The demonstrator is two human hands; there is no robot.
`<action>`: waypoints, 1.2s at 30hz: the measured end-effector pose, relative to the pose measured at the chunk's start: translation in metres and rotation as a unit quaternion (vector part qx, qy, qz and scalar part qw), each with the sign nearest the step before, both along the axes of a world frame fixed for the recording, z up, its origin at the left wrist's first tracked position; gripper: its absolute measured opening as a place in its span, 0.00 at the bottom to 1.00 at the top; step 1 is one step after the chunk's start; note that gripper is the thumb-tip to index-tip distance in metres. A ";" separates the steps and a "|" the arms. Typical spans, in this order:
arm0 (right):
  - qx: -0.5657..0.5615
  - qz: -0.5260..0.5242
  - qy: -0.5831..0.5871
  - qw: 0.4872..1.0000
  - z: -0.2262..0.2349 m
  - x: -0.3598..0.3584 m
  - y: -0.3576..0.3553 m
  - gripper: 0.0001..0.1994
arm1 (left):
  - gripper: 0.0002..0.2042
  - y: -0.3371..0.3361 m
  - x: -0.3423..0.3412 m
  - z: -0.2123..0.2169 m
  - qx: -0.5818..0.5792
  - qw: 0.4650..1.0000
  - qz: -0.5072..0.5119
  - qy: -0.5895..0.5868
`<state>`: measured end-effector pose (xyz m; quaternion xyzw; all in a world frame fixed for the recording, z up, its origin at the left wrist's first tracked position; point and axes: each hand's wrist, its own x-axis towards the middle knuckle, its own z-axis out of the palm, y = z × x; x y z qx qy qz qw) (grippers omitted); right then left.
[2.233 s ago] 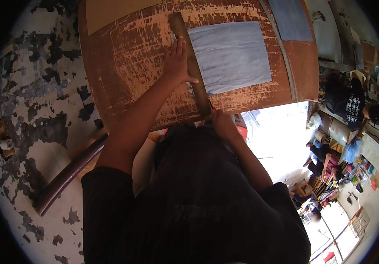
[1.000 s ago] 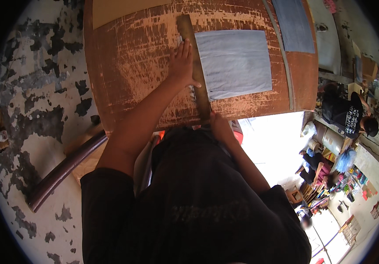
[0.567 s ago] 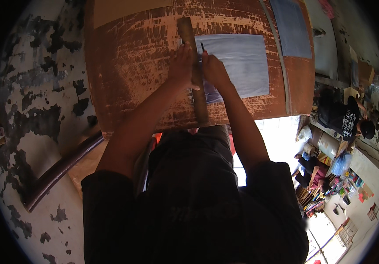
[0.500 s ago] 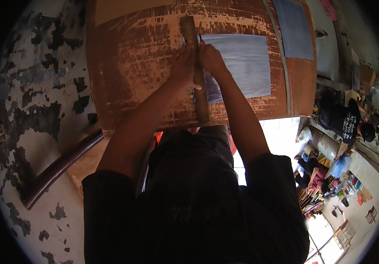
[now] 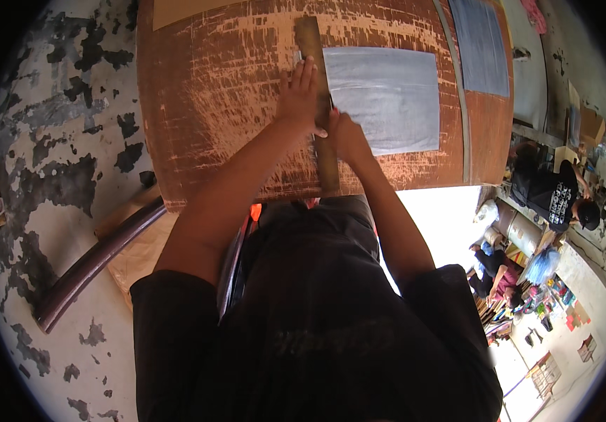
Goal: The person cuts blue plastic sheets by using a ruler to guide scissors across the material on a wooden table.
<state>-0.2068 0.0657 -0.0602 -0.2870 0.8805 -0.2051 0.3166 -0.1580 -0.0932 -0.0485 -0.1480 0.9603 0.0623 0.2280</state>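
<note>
Beside flat bar [image 5: 322,88], right grip [image 5: 347,135] clenched round tool [image 5: 332,104]

At twelve o'clock the worktop [image 5: 204,119] is reddish brown, scored with pale orange scratches in a ragged, cross-hatched pattern. The straightedge [image 5: 323,84] is a dull olive-brown. Toward one o'clock, the sheet [image 5: 384,102] is pale blue-grey, faintly streaked with white; the second sheet [image 5: 482,53], between one and two, is a darker slate. Plain tan marks the board [image 5: 187,10] at eleven. The blotched surface [image 5: 57,186] at nine is off-white patched with black and grey, the glossy roll [image 5: 99,267] near eight deep maroon, the shirt [image 5: 310,359] at six black.
</note>
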 end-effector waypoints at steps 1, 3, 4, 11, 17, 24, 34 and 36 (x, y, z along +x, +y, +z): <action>0.036 -0.072 -0.054 0.995 0.006 0.015 0.014 0.28 | 0.79 0.001 0.001 -0.002 0.002 1.000 0.004 0.006; 0.028 -0.094 -0.071 0.993 0.029 0.043 0.038 0.29 | 0.79 -0.001 0.004 -0.005 0.011 1.000 0.009 0.017; 0.051 -0.087 -0.080 0.992 0.030 0.054 0.056 0.29 | 0.79 -0.001 0.004 -0.006 0.015 1.000 0.009 0.024; 0.075 -0.074 -0.106 0.989 0.020 0.093 0.128 0.28 | 0.79 0.000 0.002 -0.007 0.017 0.999 -0.004 0.032; 0.023 -0.063 -0.040 0.997 0.057 -0.003 0.048 0.30 | 0.78 -0.001 0.004 -0.003 -0.008 1.000 -0.010 -0.002; -0.037 0.051 0.047 0.997 0.008 -0.079 -0.087 0.15 | 0.77 -0.001 0.000 0.003 0.008 1.000 -0.009 0.014; -0.006 0.154 0.111 0.982 -0.005 -0.052 -0.068 0.19 | 0.78 -0.003 0.003 -0.006 0.013 1.000 -0.010 0.002; 0.011 0.148 0.119 0.982 -0.016 -0.029 -0.030 0.20 | 0.78 -0.002 -0.002 -0.004 -0.001 1.000 -0.012 -0.009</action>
